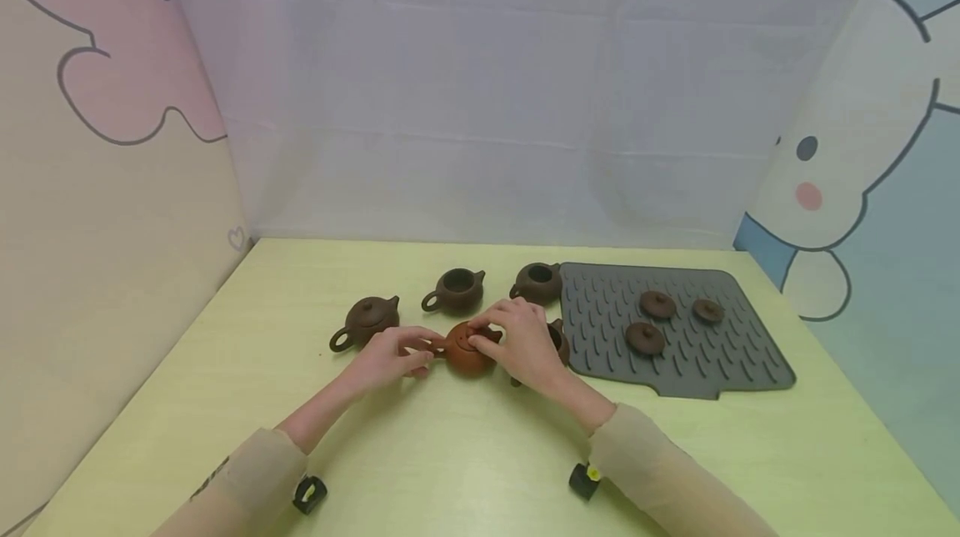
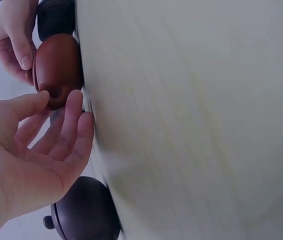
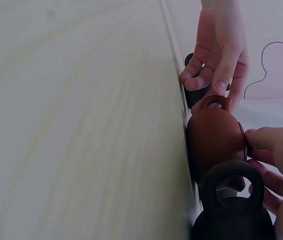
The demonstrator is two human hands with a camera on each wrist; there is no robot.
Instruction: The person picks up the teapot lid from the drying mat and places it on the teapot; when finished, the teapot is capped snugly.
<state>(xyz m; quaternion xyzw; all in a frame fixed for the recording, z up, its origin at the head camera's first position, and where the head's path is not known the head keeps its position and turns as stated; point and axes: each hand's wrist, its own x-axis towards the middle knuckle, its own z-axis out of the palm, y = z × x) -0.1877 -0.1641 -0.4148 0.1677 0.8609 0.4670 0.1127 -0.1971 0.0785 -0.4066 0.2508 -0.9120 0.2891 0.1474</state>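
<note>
A reddish-brown clay teapot (image 1: 467,360) stands on the table between my two hands, its handle to the left. My left hand (image 1: 386,360) pinches that handle (image 2: 56,98) between thumb and fingertips. From the right, my right hand (image 1: 525,343) has its thumb and fingers on the lid (image 1: 463,335) on top of the pot, and they cover most of its knob. Beside my left hand sits a dark brown teapot (image 1: 371,318) with its lid on. Partly hidden behind my right hand is another dark pot (image 1: 559,340).
Two lidless dark teapots, one at back centre (image 1: 459,292) and one at back right (image 1: 538,283), stand behind the reddish one. A grey ridged mat (image 1: 720,362) lies on the right with three dark lids (image 1: 645,338) on it. Fabric walls enclose the table (image 1: 450,454).
</note>
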